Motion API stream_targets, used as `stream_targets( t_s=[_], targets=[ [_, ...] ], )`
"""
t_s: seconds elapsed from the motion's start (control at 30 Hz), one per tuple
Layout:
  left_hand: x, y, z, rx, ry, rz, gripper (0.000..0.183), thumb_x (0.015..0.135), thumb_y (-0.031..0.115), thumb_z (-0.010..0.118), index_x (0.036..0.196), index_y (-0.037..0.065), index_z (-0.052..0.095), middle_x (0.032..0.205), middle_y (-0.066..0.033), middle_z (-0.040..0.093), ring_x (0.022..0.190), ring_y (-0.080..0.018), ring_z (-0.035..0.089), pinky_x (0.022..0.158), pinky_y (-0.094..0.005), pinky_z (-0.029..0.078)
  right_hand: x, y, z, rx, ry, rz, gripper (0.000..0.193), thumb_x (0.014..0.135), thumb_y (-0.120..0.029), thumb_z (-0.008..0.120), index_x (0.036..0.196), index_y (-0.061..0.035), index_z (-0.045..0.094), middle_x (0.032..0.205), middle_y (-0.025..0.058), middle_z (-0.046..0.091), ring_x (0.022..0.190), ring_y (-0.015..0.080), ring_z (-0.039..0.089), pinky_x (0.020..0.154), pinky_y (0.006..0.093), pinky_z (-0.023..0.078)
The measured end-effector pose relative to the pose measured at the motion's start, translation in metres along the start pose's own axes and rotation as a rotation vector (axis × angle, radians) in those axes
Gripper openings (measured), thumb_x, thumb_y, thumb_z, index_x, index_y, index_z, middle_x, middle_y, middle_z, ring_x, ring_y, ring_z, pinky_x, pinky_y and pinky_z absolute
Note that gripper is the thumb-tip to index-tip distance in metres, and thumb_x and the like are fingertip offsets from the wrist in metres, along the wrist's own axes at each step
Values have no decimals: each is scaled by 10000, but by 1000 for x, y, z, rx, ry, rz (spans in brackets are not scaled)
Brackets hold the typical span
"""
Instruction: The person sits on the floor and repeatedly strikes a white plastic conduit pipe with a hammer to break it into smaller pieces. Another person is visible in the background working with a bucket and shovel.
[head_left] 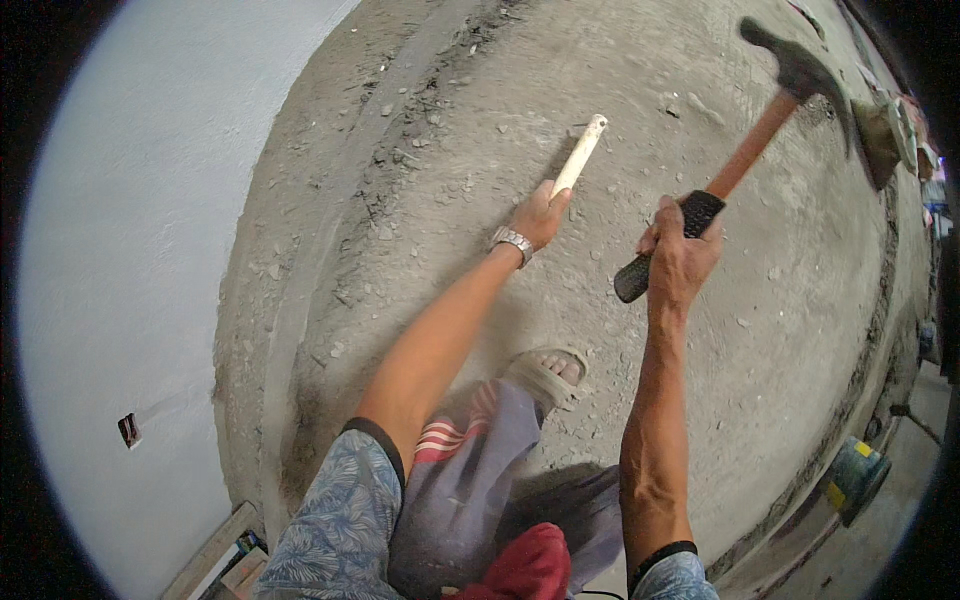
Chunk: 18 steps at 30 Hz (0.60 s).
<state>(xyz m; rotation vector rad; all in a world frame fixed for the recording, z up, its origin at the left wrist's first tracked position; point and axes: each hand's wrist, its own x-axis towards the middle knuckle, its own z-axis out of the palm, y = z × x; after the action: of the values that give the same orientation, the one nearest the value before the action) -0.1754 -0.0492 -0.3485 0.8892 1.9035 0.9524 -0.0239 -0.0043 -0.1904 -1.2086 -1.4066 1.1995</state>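
Note:
My right hand (682, 250) is wrapped round the black grip of a claw hammer (752, 143). Its shaft is orange-brown, and the dark head is raised at the upper right, slightly blurred. To the left of it, my left hand (541, 214) closes on the lower end of a pale cream handle-like stick (580, 155) with a small hole near its tip. Whatever lies at the stick's other end is hidden under the hand. The stick and the hammer are apart.
Rough grey concrete floor (480, 130) with scattered chips spreads around my sandalled foot (560, 375). A long groove (320, 240) with rubble runs beside the white wall (130, 250) at left. A dark bucket (857, 480) stands at lower right, and a tan container (880, 145) at upper right.

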Motion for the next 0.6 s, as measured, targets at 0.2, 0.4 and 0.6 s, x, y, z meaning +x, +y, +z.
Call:
stream_targets(
  t_s=[0.2,0.4,0.6],
  targets=[
    [-2,-3,3,114,42,-36,463,944,448,374,1060,25,521,781,-161,587,704,-307,585,663,-434,449,1,8,-1,154,109,-141,133,880,-90,593,815,-57,481,555,9,502,439,102,506,407,260,422],
    [8,2,12,128,77,45,469,948,449,363,1063,22,521,863,-226,596,805,-398,580,721,-473,433,-28,143,15,-289,-106,216,157,823,-120,587,788,-8,483,625,55,527,561,169,565,513,324,439],
    [4,-5,6,165,110,-5,477,946,467,379,1035,25,536,852,-222,593,796,-388,584,715,-466,436,-21,87,-11,-109,-218,367,135,829,-114,582,793,-39,475,576,18,506,434,115,497,401,279,416]
  ],
)
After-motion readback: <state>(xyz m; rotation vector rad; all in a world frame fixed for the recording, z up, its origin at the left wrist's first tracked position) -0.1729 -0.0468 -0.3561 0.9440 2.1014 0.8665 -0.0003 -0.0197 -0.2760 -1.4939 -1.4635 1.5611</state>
